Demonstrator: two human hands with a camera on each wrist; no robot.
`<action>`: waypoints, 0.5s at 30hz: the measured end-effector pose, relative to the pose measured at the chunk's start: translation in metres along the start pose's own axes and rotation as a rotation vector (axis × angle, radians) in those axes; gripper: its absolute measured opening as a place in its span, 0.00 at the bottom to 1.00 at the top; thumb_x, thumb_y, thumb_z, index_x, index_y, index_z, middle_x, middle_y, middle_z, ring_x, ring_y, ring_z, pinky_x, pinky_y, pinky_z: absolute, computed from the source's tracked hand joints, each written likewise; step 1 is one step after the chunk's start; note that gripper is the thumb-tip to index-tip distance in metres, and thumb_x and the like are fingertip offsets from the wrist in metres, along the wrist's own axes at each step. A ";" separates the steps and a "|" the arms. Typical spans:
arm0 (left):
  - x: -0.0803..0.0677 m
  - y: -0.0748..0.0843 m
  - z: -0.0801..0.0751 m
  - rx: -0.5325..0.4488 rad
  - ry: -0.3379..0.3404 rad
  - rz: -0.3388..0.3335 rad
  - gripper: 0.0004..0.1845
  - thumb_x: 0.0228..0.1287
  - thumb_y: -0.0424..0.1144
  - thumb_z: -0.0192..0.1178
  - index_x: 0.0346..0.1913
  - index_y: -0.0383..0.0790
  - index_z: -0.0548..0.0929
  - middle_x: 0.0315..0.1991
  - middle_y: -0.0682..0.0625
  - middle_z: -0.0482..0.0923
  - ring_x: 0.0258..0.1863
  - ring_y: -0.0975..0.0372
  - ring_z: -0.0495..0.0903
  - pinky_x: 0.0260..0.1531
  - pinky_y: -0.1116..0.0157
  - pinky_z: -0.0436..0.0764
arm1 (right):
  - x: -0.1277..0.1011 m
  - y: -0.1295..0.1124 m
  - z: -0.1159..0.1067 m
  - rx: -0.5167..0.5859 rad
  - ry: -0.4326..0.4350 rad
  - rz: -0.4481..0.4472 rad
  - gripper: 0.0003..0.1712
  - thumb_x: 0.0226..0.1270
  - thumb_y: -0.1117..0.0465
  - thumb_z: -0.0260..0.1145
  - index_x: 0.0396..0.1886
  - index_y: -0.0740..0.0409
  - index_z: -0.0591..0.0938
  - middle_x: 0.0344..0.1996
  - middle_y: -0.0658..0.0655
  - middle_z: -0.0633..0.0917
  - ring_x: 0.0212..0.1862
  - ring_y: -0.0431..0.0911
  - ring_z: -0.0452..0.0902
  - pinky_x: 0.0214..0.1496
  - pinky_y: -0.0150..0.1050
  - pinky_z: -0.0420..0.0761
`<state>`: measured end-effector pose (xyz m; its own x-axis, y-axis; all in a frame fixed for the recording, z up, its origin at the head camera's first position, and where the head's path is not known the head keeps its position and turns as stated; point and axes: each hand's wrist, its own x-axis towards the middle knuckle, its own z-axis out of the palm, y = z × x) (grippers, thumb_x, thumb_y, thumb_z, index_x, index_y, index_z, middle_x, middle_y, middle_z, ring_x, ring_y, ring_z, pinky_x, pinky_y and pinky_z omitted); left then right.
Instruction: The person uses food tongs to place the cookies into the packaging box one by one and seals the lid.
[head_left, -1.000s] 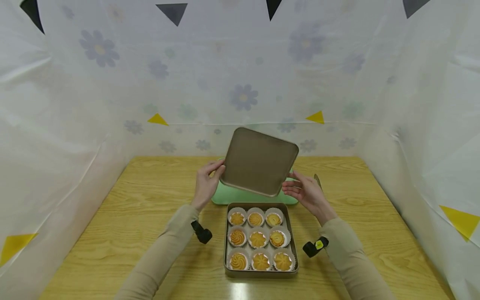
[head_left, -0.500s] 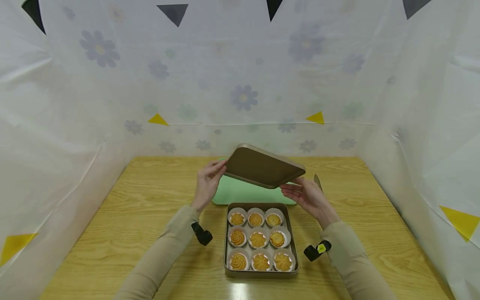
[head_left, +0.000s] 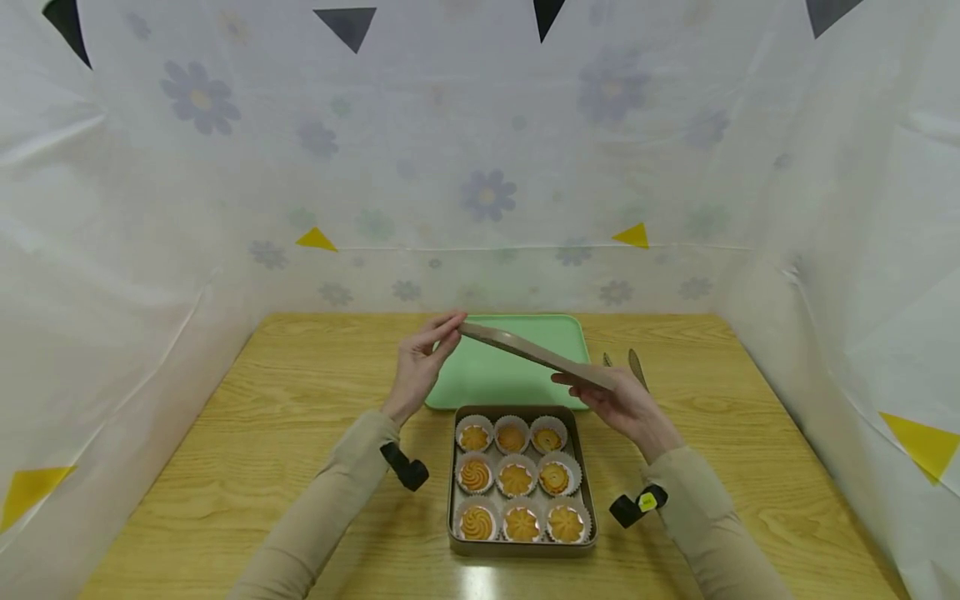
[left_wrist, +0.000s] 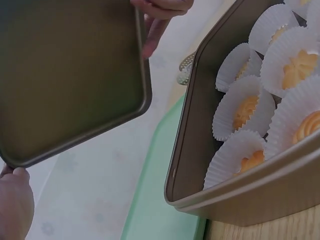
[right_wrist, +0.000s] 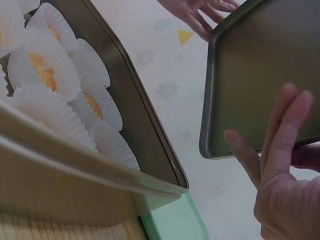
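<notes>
A flat brown metal lid (head_left: 528, 352) is held in the air above the green tray, sloping down to the right and seen nearly edge-on in the head view. My left hand (head_left: 422, 364) pinches its left corner between thumb and fingertips. At the opposite end, my right hand (head_left: 628, 410) grips the edge; the right wrist view shows its fingers (right_wrist: 282, 135) across the lid's inner face (right_wrist: 270, 70), the thumb partly hidden behind the edge. Below, the matching square tin (head_left: 522, 549) stands uncovered, holding rows of piped cookies (head_left: 516, 479) in white paper cups.
Behind the tin lies a green tray (head_left: 480, 371) on the wooden table (head_left: 315, 467). To the tray's right is a metal utensil (head_left: 637, 365), partly hidden by my right hand; its perforated tip (left_wrist: 185, 67) shows in the left wrist view. White sheeting surrounds the table.
The lid has tipped from showing its broad inner face to nearly edge-on, its far edge coming down. More of the green tray shows. Both hands keep hold; the tin has not moved.
</notes>
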<state>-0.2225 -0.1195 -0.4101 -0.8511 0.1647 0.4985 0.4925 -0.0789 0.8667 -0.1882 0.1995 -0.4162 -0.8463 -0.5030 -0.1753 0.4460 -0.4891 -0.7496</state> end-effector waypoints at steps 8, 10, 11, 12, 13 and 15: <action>-0.005 0.006 -0.003 -0.112 -0.177 0.000 0.23 0.74 0.36 0.55 0.65 0.21 0.72 0.75 0.36 0.64 0.77 0.61 0.62 0.73 0.67 0.69 | -0.007 0.003 -0.004 -0.221 0.107 0.022 0.19 0.81 0.63 0.49 0.43 0.52 0.89 0.40 0.53 0.85 0.36 0.36 0.84 0.37 0.23 0.84; -0.006 0.006 -0.004 -0.123 -0.205 -0.015 0.24 0.75 0.36 0.54 0.66 0.23 0.72 0.77 0.39 0.62 0.79 0.59 0.57 0.74 0.68 0.68 | -0.008 0.005 -0.007 -0.265 0.115 0.029 0.18 0.80 0.62 0.51 0.42 0.49 0.89 0.41 0.52 0.86 0.38 0.36 0.86 0.41 0.24 0.85; -0.008 0.007 -0.005 -0.130 -0.215 -0.028 0.24 0.76 0.37 0.54 0.66 0.23 0.71 0.78 0.40 0.60 0.80 0.58 0.55 0.73 0.69 0.68 | -0.009 0.005 -0.008 -0.287 0.112 0.034 0.17 0.80 0.61 0.52 0.43 0.48 0.88 0.42 0.52 0.86 0.39 0.36 0.86 0.42 0.25 0.86; -0.009 0.007 -0.005 -0.133 -0.224 -0.038 0.24 0.76 0.37 0.53 0.67 0.24 0.71 0.79 0.42 0.59 0.81 0.57 0.54 0.73 0.69 0.68 | -0.010 0.006 -0.009 -0.310 0.112 0.038 0.16 0.80 0.61 0.52 0.43 0.47 0.88 0.42 0.51 0.85 0.39 0.37 0.86 0.43 0.26 0.86; -0.010 0.007 -0.005 -0.131 -0.232 -0.051 0.24 0.76 0.37 0.52 0.67 0.25 0.71 0.79 0.43 0.57 0.81 0.56 0.52 0.73 0.70 0.68 | -0.010 0.007 -0.010 -0.331 0.115 0.044 0.15 0.80 0.60 0.53 0.43 0.47 0.88 0.43 0.51 0.85 0.40 0.37 0.86 0.43 0.27 0.87; -0.011 0.006 -0.006 -0.118 -0.246 -0.079 0.24 0.77 0.37 0.51 0.69 0.26 0.70 0.81 0.45 0.54 0.82 0.56 0.49 0.72 0.72 0.69 | -0.012 0.009 -0.011 -0.376 0.116 0.056 0.13 0.79 0.59 0.55 0.48 0.48 0.87 0.45 0.51 0.84 0.40 0.38 0.86 0.43 0.29 0.87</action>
<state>-0.2109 -0.1275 -0.4106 -0.8094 0.4073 0.4231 0.3889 -0.1681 0.9058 -0.1772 0.2092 -0.4276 -0.8606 -0.4269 -0.2776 0.3730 -0.1572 -0.9144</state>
